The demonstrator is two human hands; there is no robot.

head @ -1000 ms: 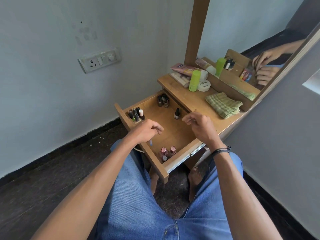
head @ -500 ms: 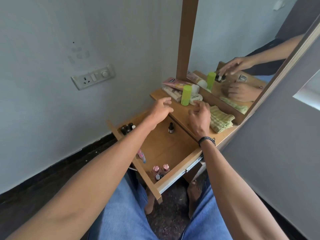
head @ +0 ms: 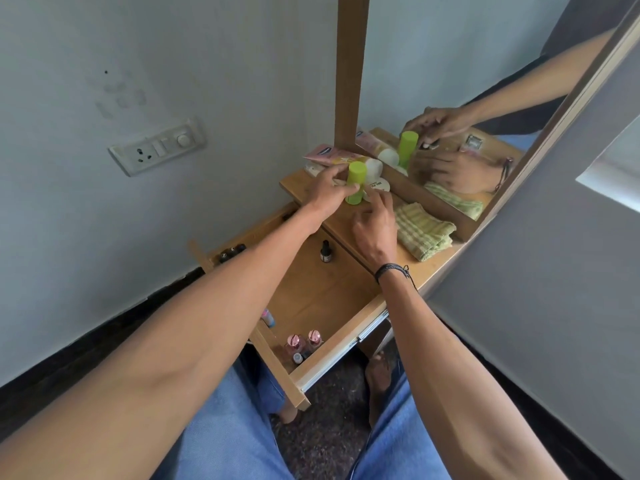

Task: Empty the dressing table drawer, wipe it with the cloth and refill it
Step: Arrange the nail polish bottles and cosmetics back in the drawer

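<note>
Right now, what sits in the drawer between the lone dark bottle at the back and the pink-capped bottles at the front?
Nothing: the head view shows bare drawer floor between the dark bottle and the pink-capped bottles.

Drawer (head: 322, 299) middle seems clear; bottles (head: 304, 342) crowd its corners.

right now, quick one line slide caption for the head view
Both hands, left hand and right hand, reach past the open drawer toward the green bottle.
</note>
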